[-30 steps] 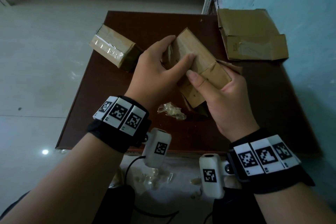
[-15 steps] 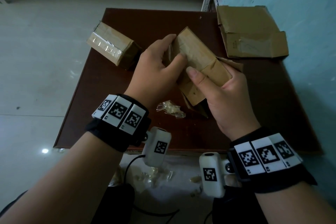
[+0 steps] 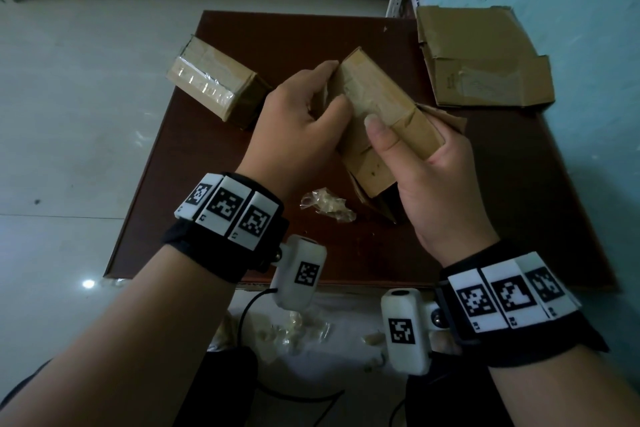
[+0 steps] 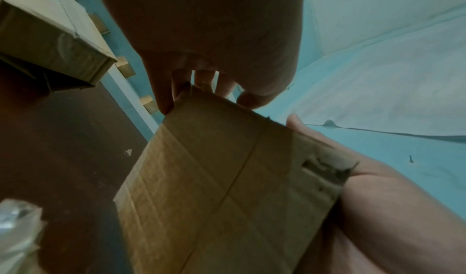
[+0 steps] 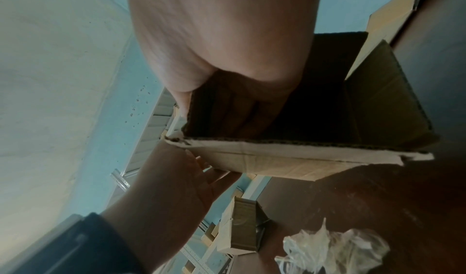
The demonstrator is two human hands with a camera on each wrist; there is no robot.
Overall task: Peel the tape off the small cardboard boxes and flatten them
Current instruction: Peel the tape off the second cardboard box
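Gripping the cardboard box (image 3: 381, 107) in both hands, left hand (image 3: 298, 114) pinching its twelve-o'clock end, right hand (image 3: 440, 184) clamping it, risks tearing the flap.

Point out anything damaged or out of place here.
The held box has a torn, ragged edge at its open end. A crumpled tape wad lies loose on the table; more scraps litter the floor.

A cardboard box (image 4: 227, 188) is gripped at its far end by the left hand (image 4: 214, 59) and cradled from the right by the right hand (image 4: 390, 218).
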